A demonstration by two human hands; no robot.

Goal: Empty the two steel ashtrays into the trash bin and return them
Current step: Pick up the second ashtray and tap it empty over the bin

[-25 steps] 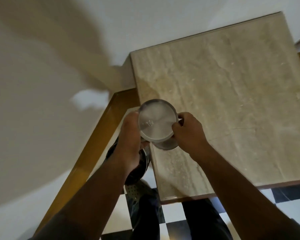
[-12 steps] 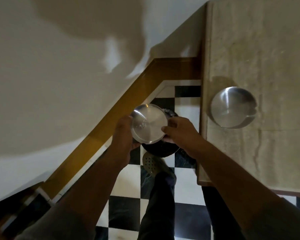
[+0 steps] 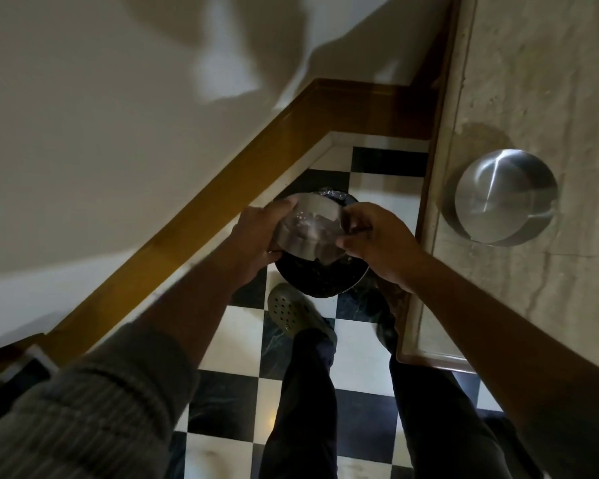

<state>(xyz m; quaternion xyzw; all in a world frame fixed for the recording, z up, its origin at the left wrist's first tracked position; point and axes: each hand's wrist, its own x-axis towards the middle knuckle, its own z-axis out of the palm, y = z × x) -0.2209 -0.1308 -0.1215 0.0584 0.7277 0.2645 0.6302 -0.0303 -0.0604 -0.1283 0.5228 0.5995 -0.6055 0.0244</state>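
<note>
From the head view we see our left hand (image 3: 256, 236) and right hand (image 3: 377, 247) pinching one ashtray (image 3: 308, 233) by its rim, tilted and blurred, over the black bin (image 3: 320, 276). Beside the bin, the second ashtray (image 3: 502, 197) rests on the table (image 3: 550, 81). Contents indiscernible; no writing legible.

Dim indoor light. Broad soft shadows cross the wall (image 3: 118, 98) toward ten o'clock. A streak of glare marks the steel ashtray (image 3: 504, 195) at three o'clock. The held ashtray (image 3: 308, 229) is motion-blurred. Wide-angle bending stretches the edges.
</note>
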